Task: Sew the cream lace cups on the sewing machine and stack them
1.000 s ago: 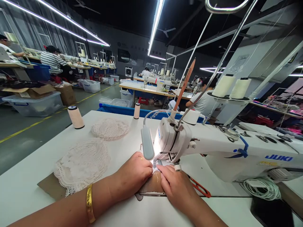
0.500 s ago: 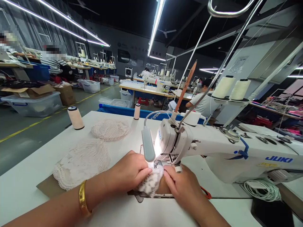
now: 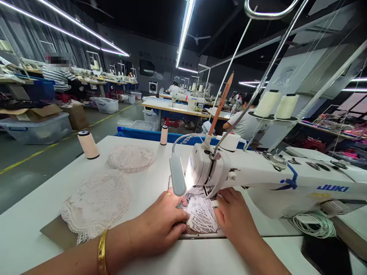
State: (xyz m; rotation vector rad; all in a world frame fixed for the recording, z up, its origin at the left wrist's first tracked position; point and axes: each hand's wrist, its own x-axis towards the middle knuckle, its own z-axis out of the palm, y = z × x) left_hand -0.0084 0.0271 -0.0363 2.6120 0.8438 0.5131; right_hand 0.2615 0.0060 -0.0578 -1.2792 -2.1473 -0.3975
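A white lace piece (image 3: 201,217) lies spread under the needle area of a white sewing machine (image 3: 243,164), lit by a small grey lamp (image 3: 177,175). At its left edge, my left hand (image 3: 164,217) has its fingers bent, with thumb and forefinger closed on the lace border. My right hand (image 3: 235,214) lies along the lace's right side, fingers stretched out flat beside the needle area and thumb near the edge. Some fingertips are hidden behind the machine head. Left of my hands rest two stacks of lace, a nearer one (image 3: 96,202) and a farther one (image 3: 131,158).
Two pale thread cones, a larger one (image 3: 88,145) and a smaller one (image 3: 163,135), stand on the white table (image 3: 137,256). A brown pencil (image 3: 222,101) sticks up from the machine. Coiled white cable (image 3: 314,225) and a black flat object (image 3: 327,254) lie at right.
The lace, bunched between my hands before, now lies flatter and farther right. My right hand has moved right and forward, away from my left. The view has shifted slightly.
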